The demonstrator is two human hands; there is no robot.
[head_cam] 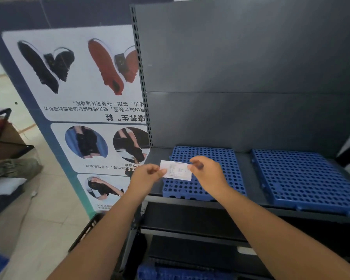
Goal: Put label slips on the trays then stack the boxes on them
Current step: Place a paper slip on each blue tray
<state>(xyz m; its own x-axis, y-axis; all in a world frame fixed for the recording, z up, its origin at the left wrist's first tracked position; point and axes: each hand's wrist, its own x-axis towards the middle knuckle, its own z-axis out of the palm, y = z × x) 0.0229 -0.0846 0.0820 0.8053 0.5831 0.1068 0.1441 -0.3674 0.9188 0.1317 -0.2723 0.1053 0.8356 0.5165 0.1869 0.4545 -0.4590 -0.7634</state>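
Together, both hands, left (148, 173) and right (207, 170), pinching a label slip (177, 170) above the left blue tray (216, 156).

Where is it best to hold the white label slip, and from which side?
Pinch the label slip at its two short ends, one hand from each side, as the left hand and right hand do now. It is thin and limp, so an end grip keeps it flat above the blue tray.

trays: 2 blue perforated, left tray (208, 156), right tray (303, 176)
label slips: 1 (177, 170)
hands: 2, left hand (148, 174), right hand (208, 172)
posters: 1 (85, 110)
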